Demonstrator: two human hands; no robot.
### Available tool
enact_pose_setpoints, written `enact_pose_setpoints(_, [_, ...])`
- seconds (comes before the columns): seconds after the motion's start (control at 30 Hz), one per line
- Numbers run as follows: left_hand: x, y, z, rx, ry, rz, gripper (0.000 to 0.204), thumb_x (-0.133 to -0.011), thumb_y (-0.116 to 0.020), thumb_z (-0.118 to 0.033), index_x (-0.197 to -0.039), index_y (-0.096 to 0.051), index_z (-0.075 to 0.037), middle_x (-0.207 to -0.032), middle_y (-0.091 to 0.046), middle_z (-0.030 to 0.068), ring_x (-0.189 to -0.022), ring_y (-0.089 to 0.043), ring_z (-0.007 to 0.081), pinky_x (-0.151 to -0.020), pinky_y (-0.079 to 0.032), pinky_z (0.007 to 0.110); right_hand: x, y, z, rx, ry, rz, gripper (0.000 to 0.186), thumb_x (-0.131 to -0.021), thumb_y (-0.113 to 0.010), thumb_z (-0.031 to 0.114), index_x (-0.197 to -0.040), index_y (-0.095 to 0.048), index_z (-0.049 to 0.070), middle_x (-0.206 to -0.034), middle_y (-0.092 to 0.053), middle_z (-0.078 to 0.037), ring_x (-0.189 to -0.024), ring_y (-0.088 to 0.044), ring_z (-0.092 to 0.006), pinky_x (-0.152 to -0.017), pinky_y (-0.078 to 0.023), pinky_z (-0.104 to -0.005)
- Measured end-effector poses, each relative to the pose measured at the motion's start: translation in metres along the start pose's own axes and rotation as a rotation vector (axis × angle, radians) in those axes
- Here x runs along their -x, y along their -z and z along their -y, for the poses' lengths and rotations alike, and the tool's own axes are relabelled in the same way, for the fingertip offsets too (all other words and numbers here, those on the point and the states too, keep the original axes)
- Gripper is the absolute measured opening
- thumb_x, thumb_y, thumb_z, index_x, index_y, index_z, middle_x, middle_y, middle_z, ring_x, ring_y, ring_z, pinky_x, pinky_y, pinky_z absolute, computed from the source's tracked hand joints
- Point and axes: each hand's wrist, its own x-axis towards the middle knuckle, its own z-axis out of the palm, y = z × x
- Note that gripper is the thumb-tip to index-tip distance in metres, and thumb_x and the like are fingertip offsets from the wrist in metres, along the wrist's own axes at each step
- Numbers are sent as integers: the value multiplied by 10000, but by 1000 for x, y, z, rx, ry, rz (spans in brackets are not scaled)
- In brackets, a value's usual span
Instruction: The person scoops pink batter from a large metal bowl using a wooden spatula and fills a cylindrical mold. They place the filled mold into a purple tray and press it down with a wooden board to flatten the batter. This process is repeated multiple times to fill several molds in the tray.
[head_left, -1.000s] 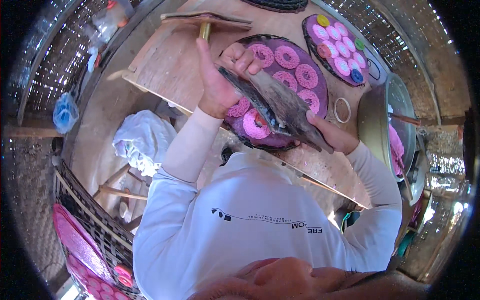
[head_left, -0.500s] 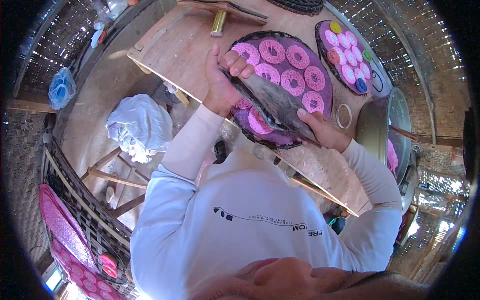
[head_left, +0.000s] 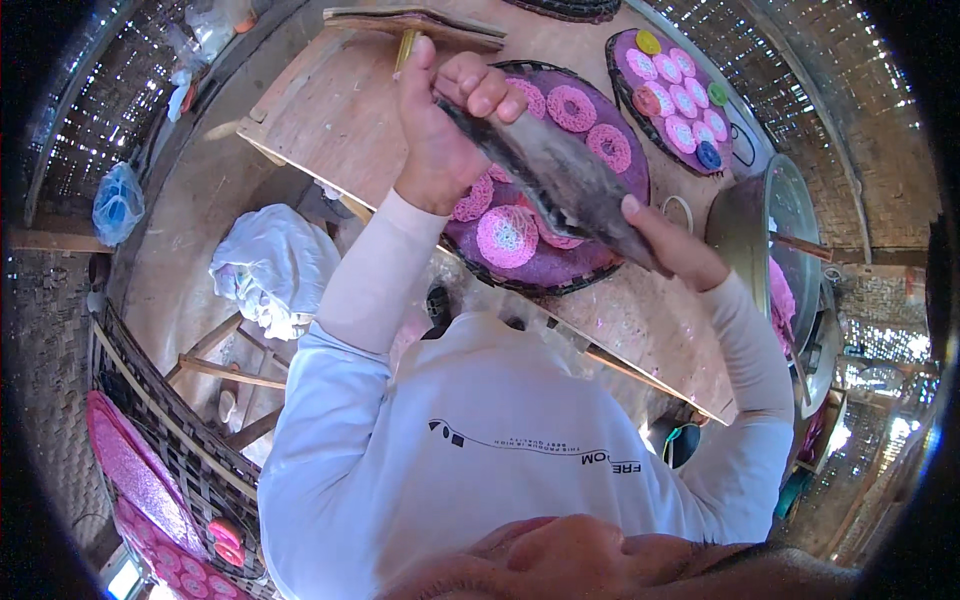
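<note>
My left hand is wrapped round the far left end of a long, worn, dark wooden board. My right hand grips its other end, thumb on top. The board slants across a round woven tray lined with purple cloth and hides part of it. Pink lacy rings of strands lie on that tray. By its near edge sits a round pink piece with a whitish middle.
A second tray of pink-and-white rounds, with coloured plastic rings, lies beyond on the wooden table. A large metal pot stands at right. Behind my left hand is a wooden piece with a gold cylinder. A white sack sits at left.
Both hands have lifted the board, which looks bigger and nearer. The pink piece by the tray's near edge now shows a whitish middle. The whole view has shifted slightly.
</note>
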Motion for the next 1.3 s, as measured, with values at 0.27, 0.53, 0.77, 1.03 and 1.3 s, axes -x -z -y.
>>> enact_pose_setpoints(0.27, [-22,44,67,167,110,-138,430,-871,-454,-415,-541,-324,-171,-481,-346,-17,-517,-376,174,-541,-341,289,4,46,-40,56,-228,-66,670,-852,-378,634,-986,-598,16,-726,-585,-50,-577,-524,-108,-519,-434,-229])
enact_pose_setpoints(0.53, [-25,53,69,127,137,-229,408,-851,-466,-387,-532,-329,-174,-460,-336,-18,-489,-355,157,-518,-335,279,-8,40,-55,195,-227,-169,717,-820,-377,679,-773,-634,12,-559,-544,-60,-437,-483,-127,-447,-407,-264])
enact_pose_setpoints(0.77, [-28,62,81,145,100,-278,406,-851,-457,-388,-527,-338,-175,-453,-332,-20,-489,-351,157,-511,-331,280,-14,60,-61,287,-217,-144,710,-827,-395,660,-795,-634,-8,-627,-578,-69,-521,-534,-134,-512,-433,-260])
enact_pose_setpoints(1.03, [-62,-3,82,62,153,-65,402,-856,-457,-387,-548,-332,-161,-477,-319,-14,-516,-339,146,-554,-325,275,9,85,-43,19,-130,-93,570,-935,-302,516,-966,-590,25,-725,-565,-27,-602,-499,-90,-543,-406,-244])
enact_pose_setpoints(1.3, [-87,62,143,155,227,-124,362,-861,-448,-317,-556,-321,-168,-479,-298,-34,-501,-351,135,-549,-320,277,10,102,-73,272,-219,-486,662,-813,-438,655,-791,-598,13,-693,-556,-59,-552,-498,-121,-520,-408,-247])
